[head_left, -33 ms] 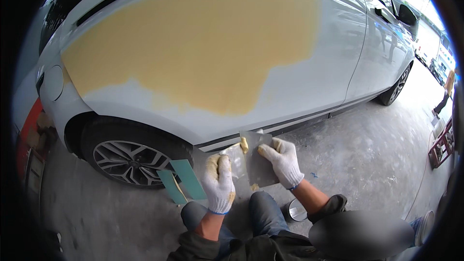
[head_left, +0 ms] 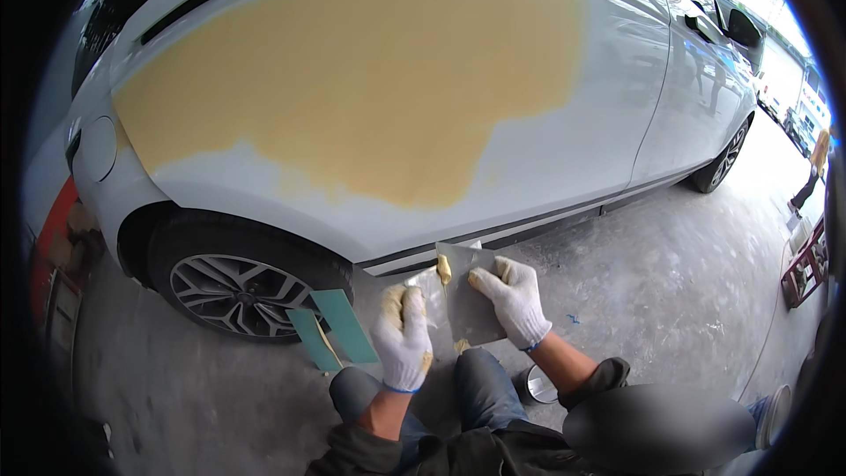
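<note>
In a stained white glove, my left hand [head_left: 403, 339] is closed on a pale, shiny putty spreader [head_left: 428, 291]. My right hand [head_left: 518, 304], gloved too, pinches a flat grey plate [head_left: 471, 304] between thumb and fingers. A yellow dab of putty [head_left: 444, 268] clings near the plate's left edge, where the spreader meets it. Another smear [head_left: 461, 346] sits at the plate's lower corner. Both hands are above my knees, in front of the white car's rear door [head_left: 564, 167]. A broad yellow filler patch [head_left: 370, 79] covers much of that panel.
Beside the rear wheel [head_left: 242, 295] are green sheets [head_left: 344, 326] with a yellow strip between them. An open tin [head_left: 539, 385] stands on the concrete floor [head_left: 617, 300] by my right leg. A dark red crate [head_left: 804, 269] and a walking person [head_left: 815, 167] are at the far right.
My left hand has shifted very slightly to the right, and the putty dab on the plate sits slightly lower. The car and the green sheets look the same.
</note>
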Action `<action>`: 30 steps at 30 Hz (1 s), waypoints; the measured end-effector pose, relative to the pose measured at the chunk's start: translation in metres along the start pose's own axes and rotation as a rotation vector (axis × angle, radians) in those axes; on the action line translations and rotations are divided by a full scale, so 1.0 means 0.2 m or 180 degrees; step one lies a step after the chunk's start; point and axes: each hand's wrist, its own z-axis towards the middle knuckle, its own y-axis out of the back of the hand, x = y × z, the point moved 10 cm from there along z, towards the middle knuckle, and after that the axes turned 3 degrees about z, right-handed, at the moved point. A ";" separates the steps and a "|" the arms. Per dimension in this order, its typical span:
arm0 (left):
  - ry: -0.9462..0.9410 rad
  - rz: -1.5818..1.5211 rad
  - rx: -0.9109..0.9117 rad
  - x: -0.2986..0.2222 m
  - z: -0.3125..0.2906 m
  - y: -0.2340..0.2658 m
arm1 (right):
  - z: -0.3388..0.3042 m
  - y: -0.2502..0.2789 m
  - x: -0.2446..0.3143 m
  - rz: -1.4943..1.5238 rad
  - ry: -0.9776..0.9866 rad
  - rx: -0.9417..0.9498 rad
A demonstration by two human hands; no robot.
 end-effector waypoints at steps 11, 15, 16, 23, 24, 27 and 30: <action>0.0153 0.0795 0.0945 0.15 -0.20 0.04 | 0.03 0.18 -0.04 0.1529 0.0814 -0.1040; 0.0555 0.0461 0.0884 0.28 -0.13 0.09 | -0.02 0.10 -0.03 0.1085 0.0060 -0.0428; 0.0300 0.0598 0.0731 0.27 -0.11 0.11 | -0.03 0.04 -0.08 0.1120 -0.0076 -0.0120; -0.0191 0.1021 -0.0176 0.21 -0.03 0.28 | -0.16 -0.14 -0.23 0.0365 -0.0210 0.1105; 0.0024 0.0655 -0.0405 0.25 -0.02 0.32 | -0.16 -0.15 -0.30 0.0168 -0.0211 0.1237; -0.0243 0.1110 -0.0250 0.14 0.01 0.35 | -0.17 -0.18 -0.32 -0.0682 0.0398 0.1607; -0.0207 0.1063 -0.0075 0.18 0.03 0.39 | -0.19 -0.20 -0.32 -0.1627 0.0810 0.1914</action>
